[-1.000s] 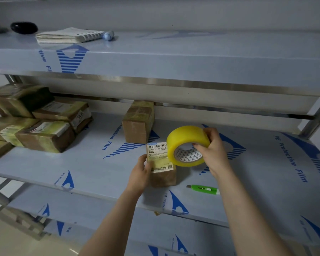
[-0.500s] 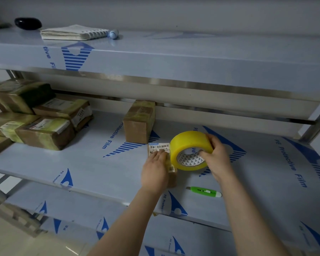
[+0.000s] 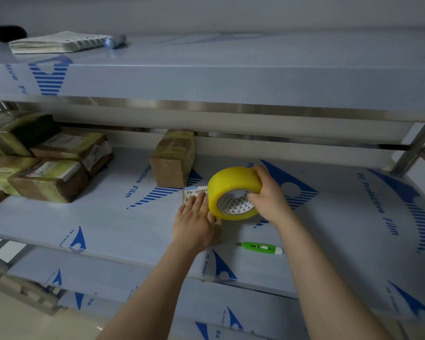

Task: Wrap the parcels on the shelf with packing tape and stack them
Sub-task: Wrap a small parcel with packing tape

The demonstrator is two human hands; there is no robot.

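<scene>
A small brown parcel (image 3: 194, 192) with a barcode label lies on the middle shelf (image 3: 108, 217). My left hand (image 3: 194, 222) presses flat on top of it with straight fingers and hides most of it. My right hand (image 3: 268, 197) grips a yellow roll of packing tape (image 3: 231, 187), thumb inside the core, held against the parcel's right side. A taped parcel (image 3: 173, 158) stands just behind. Several taped parcels (image 3: 47, 163) are stacked at the shelf's left end.
A green utility knife (image 3: 260, 248) lies on the shelf near the front edge, below the tape roll. The upper shelf (image 3: 231, 77) overhangs and carries a notebook (image 3: 57, 42), a pen (image 3: 114, 41) and a black object (image 3: 6, 33). A steel post (image 3: 412, 153) stands at right.
My left hand moved from gripping the parcel's left side to lying flat on top of it. The parcel went from tilted up to flat on the shelf. The tape roll stayed against it.
</scene>
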